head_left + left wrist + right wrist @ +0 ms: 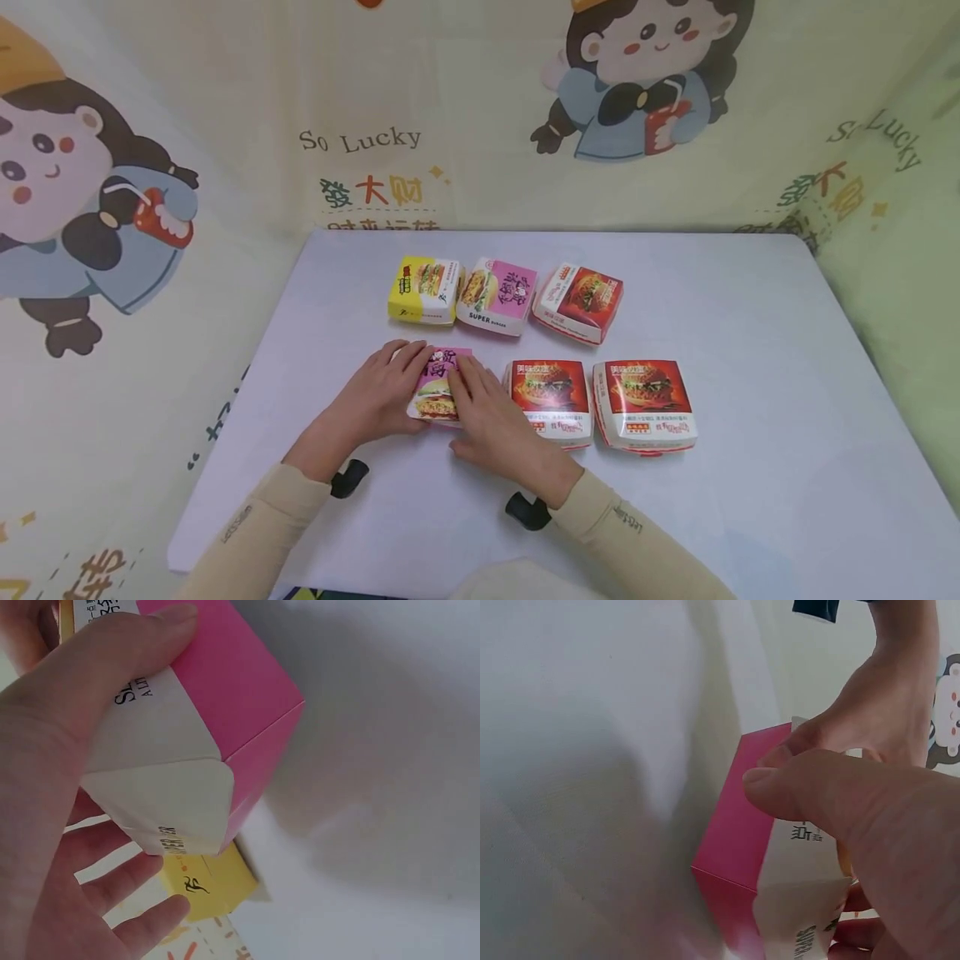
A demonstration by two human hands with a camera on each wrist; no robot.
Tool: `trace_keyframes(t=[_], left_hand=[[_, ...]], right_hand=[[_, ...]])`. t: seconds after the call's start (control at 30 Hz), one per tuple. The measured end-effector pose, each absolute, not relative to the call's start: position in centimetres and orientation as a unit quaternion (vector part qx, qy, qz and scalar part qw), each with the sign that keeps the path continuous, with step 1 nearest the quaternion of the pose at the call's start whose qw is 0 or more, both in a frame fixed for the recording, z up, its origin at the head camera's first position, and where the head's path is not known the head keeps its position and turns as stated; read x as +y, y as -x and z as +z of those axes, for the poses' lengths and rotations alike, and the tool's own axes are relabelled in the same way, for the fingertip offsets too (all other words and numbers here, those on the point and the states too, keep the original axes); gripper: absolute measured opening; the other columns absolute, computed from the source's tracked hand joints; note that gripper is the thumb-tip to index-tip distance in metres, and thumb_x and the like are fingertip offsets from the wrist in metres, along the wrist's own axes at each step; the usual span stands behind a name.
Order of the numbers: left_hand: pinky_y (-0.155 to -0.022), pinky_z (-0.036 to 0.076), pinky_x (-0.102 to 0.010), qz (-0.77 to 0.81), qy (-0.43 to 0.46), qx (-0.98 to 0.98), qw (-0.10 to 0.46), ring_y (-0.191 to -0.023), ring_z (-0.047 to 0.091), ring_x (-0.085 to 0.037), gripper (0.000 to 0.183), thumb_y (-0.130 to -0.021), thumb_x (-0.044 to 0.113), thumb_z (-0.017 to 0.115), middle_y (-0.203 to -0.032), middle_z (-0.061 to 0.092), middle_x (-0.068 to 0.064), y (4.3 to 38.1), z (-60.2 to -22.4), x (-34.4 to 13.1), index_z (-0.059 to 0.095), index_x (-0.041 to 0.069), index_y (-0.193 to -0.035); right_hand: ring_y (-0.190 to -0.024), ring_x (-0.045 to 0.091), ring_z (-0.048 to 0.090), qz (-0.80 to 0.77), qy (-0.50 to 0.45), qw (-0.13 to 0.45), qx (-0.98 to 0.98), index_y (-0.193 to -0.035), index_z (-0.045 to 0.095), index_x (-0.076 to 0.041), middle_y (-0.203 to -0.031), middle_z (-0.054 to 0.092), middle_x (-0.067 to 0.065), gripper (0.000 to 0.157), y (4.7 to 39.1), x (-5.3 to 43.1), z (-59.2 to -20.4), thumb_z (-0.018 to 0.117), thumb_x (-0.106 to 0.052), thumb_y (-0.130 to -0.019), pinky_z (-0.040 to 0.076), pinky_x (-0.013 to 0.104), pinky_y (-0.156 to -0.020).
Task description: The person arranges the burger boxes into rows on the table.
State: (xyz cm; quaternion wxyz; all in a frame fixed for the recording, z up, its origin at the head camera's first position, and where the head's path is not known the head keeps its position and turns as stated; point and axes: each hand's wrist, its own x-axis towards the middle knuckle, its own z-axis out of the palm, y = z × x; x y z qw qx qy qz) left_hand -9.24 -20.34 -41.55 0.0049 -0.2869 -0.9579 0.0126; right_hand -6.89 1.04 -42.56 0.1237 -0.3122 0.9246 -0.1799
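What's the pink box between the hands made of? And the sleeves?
Pink box: probably thin card, with a smooth printed finish; the sign is its crisp fold lines. Sleeves: likely soft cloth, matte; they follow the arms and don't shine. Which fibre, I can't tell.

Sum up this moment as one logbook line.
Left hand: holds pink burger box; right hand: holds same box; far row, left to right: yellow box, second pink box, red box; near right: two more red boxes

Three boxes point(497, 296) on the table point(780, 383) lie behind three others point(548, 388)
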Motion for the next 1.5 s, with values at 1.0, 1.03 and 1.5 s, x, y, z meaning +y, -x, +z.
trace_keyframes(t=[1.0,1.03,1.5], left_hand=[[-0.108,0.048,-0.044,-0.059,0.256,-0.965,0.013,-0.134,0.042,-0.033,0.109,-0.064,0.054,0.088,-0.148,0.046,-0.016,7.7,-42.6,-19.2,0.042,0.003,-0.147],[-0.109,0.048,-0.044,-0.058,0.258,-0.964,0.016,-0.134,0.042,-0.033,0.109,-0.064,0.055,0.089,-0.148,0.046,-0.015,7.7,-42.7,-19.3,0.042,0.003,-0.147],[-0.113,0.042,-0.044,-0.045,0.275,-0.960,0.020,-0.143,0.034,-0.036,0.116,-0.062,0.051,0.091,-0.155,0.038,-0.018,7.6,-43.9,-19.2,0.035,0.001,-0.151]], right_hand=[[-0.155,0.030,0.011,-0.191,0.332,0.050,0.922,-0.156,0.025,-0.004,-0.167,0.014,0.014,0.082,6.3,1.7,-43.4,0.071,-0.018,-0.091,0.022,0.042,-0.124],[-0.155,0.030,0.011,-0.194,0.332,0.051,0.922,-0.156,0.025,-0.004,-0.167,0.014,0.014,0.082,6.2,1.7,-43.4,0.071,-0.018,-0.091,0.022,0.042,-0.124],[-0.154,0.028,0.018,-0.197,0.331,0.073,0.920,-0.155,0.029,-0.005,-0.166,0.017,0.013,0.079,6.0,1.8,-43.4,0.072,-0.019,-0.090,0.026,0.042,-0.122]])
